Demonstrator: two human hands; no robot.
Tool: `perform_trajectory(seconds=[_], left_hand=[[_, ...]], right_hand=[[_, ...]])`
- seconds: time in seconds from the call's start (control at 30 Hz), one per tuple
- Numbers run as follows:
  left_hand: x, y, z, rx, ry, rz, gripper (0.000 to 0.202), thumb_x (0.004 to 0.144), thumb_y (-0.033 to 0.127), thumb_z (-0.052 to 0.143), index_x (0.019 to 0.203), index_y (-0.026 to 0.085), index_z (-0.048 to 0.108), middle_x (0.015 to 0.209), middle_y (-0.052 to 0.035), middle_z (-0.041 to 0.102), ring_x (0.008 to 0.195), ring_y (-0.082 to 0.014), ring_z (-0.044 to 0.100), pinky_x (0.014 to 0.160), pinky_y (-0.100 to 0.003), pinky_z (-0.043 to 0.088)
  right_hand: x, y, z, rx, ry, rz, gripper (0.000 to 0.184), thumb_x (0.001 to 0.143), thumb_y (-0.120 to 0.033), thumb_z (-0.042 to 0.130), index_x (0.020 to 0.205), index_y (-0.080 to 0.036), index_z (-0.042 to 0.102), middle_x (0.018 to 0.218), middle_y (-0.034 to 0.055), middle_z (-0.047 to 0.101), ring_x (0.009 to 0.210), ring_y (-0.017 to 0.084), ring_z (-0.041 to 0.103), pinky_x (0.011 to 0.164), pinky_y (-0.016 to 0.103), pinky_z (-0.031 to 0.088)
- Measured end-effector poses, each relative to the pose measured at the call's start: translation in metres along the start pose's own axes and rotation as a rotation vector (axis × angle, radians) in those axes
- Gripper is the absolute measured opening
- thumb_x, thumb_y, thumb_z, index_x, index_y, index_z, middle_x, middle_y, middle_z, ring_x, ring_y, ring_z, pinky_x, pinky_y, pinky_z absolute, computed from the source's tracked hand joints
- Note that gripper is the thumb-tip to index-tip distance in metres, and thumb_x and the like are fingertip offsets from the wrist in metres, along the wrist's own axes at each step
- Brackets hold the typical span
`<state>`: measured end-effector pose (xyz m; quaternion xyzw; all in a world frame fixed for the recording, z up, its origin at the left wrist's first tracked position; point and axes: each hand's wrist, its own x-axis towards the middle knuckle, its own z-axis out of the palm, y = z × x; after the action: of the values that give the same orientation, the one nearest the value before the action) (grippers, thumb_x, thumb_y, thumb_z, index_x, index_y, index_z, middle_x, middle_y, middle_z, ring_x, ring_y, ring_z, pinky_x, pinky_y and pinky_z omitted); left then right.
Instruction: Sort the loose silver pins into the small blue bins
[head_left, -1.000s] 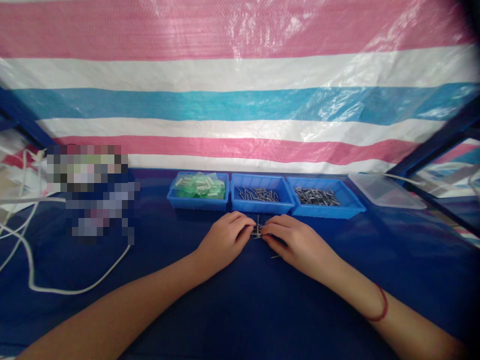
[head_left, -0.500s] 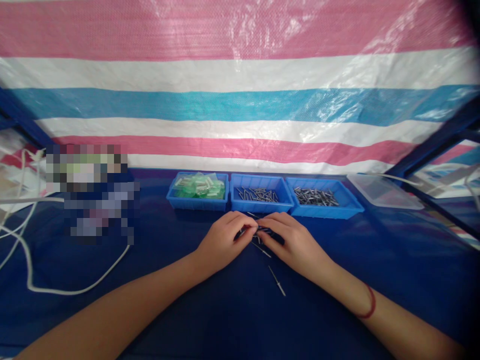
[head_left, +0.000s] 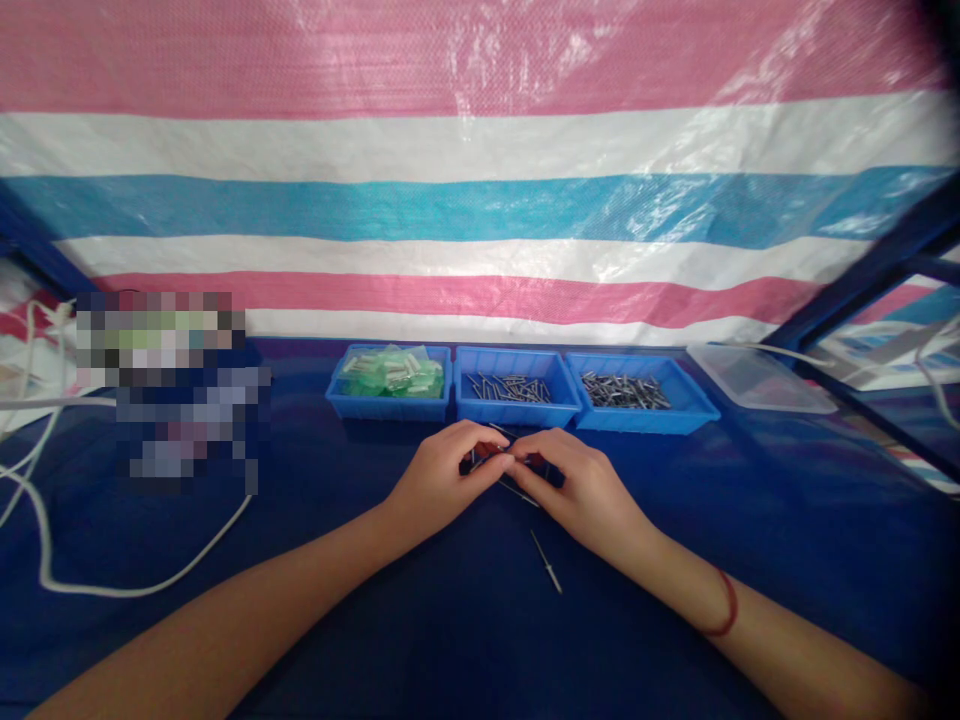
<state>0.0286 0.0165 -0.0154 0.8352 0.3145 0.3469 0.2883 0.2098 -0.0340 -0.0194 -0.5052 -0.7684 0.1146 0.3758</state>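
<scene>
My left hand (head_left: 442, 470) and my right hand (head_left: 589, 490) meet over the blue table, thumbs and fingertips pinched together and touching. Whatever small piece they hold is hidden by the fingers. Partly behind and beneath them lie several thin metal pins, mostly covered. One blind rivet (head_left: 517, 491) shows under the fingertips. Closer to me, a single blind rivet (head_left: 547, 565) lies by itself on the tabletop. Just beyond my hands stands the middle blue bin (head_left: 517, 413), which contains loose blind rivets (head_left: 510, 388).
The left blue bin (head_left: 386, 409) holds small green-and-clear plastic packets (head_left: 394, 372). More metal pieces (head_left: 622, 391) fill the right blue bin (head_left: 652, 418). A clear plastic lid (head_left: 761, 382) lies beyond it. A white cable (head_left: 142, 590) loops across the table's left side.
The view has shifted slightly, so bins and table appear a little further left. My fingertips stay together, with the right fingers slightly changed in position.
</scene>
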Motion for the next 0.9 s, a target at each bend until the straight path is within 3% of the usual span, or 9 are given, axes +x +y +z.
perform_trajectory(seconds=[0.17,0.6,0.9], left_hand=[[0.0009,0.0022,-0.003,-0.066,-0.016,0.038,0.013,0.089,0.026,0.055,0.089,0.017,0.065,0.089,-0.0039,0.068,0.08,-0.0146,0.061,0.073,-0.025,0.048],[-0.0009,0.0044,-0.0044,-0.084,0.022,0.076,0.012,0.09,0.021,0.054,0.093,0.016,0.065,0.089,-0.0042,0.063,0.08,-0.0132,0.059,0.072,-0.024,0.047],[-0.0009,0.0029,-0.0034,-0.055,0.04,0.083,0.013,0.091,0.022,0.053,0.094,0.017,0.064,0.09,-0.0037,0.063,0.081,-0.0133,0.058,0.075,-0.024,0.046]], right_hand=[[0.0002,-0.004,-0.0025,-0.008,0.058,0.005,0.012,0.089,-0.03,0.057,0.086,-0.021,0.064,0.08,0.0034,0.068,0.076,0.017,0.063,0.069,0.03,0.051],[0.0022,-0.0058,-0.0045,0.057,0.012,-0.041,0.011,0.09,-0.021,0.052,0.092,-0.021,0.063,0.089,0.0054,0.069,0.085,0.019,0.062,0.076,0.035,0.05],[0.0033,-0.0053,-0.0058,0.056,0.06,-0.029,0.009,0.088,-0.018,0.054,0.085,-0.021,0.061,0.084,0.0039,0.066,0.081,0.018,0.059,0.072,0.032,0.048]])
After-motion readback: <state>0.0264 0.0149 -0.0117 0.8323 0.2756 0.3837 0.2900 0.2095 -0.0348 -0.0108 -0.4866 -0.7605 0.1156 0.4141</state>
